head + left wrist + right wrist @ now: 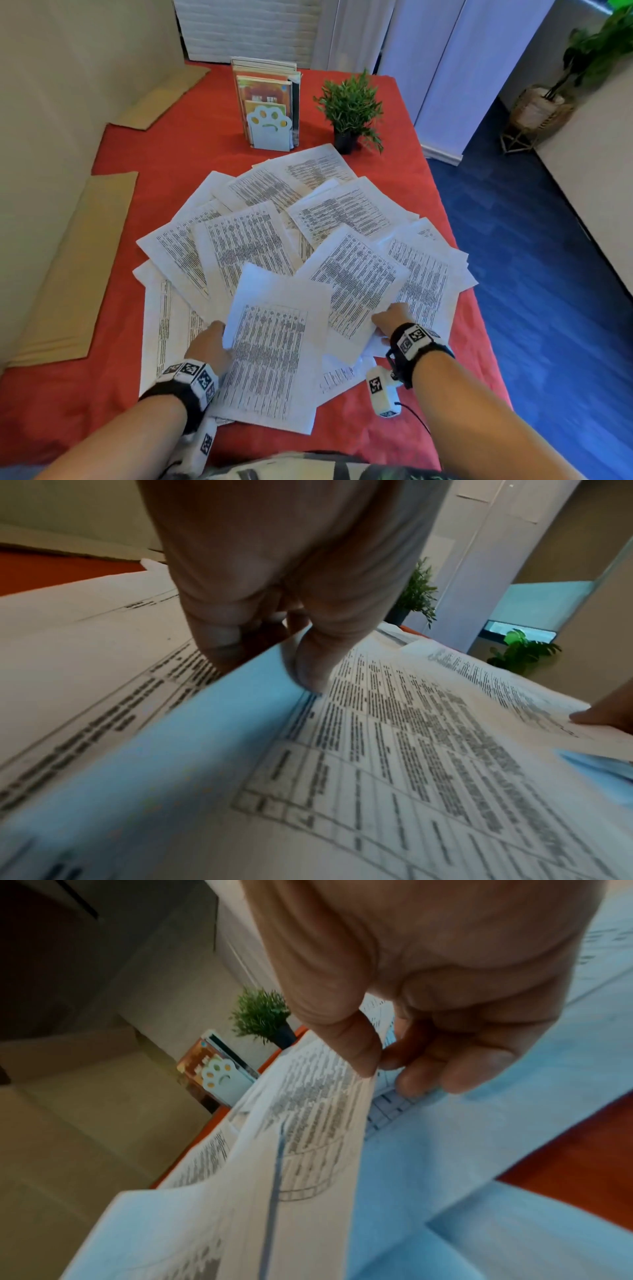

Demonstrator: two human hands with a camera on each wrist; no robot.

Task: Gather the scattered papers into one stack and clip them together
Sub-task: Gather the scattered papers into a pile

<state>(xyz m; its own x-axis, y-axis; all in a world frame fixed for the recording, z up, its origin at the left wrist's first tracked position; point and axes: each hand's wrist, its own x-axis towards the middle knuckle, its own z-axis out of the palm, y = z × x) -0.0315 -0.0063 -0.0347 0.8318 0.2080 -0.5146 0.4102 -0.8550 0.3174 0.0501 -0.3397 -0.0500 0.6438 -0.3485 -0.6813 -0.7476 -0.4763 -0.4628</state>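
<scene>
Your left hand (213, 342) pinches the near sheet (270, 356) while your right hand (390, 320) pinches another sheet (356, 284), drawing both inward to stack.

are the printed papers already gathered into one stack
No, the white printed paper sheets lie fanned out and overlapping across the red tablecloth.

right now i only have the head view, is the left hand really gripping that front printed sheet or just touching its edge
Observer: Left wrist view: the left hand pinches the front white printed paper sheet at its raised edge, thumb on top, fingers behind the edge.
Operator: and the right hand, i cant see under it
Observer: Right wrist view: the right hand pinches the lifted edge of the right-side white printed paper sheet between the thumb and curled fingers.
</scene>
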